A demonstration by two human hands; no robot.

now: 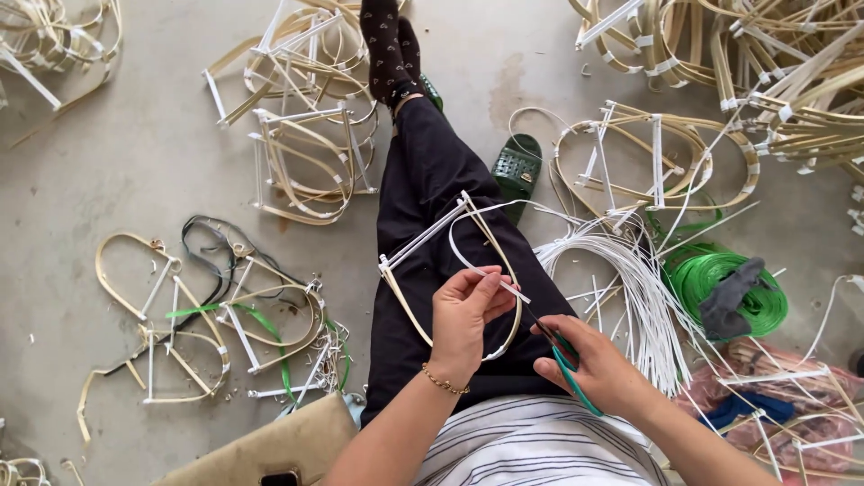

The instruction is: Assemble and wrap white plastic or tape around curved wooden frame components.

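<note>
A: Over the lap, left hand (463, 315) has its fingers pinched together on a white strip (486, 270) where it meets the bamboo frame (423, 261). Frame lies across the dark trousers (432, 171).

B: Right hand?

A: Right hand (598, 369) is wrapped around green-handled scissors (562, 360), fingers closed on the handles. Blade tips sit just beside the strip end, near the left fingertips. Can't tell if they touch.

B: Surroundings?

A: Concrete floor (117, 162). Loose white strips bundle (630, 279) right of the leg, green coil (720, 279) beyond it, finished frames (306, 153) piled to the left, green sandal (517, 166) by the knee.
</note>
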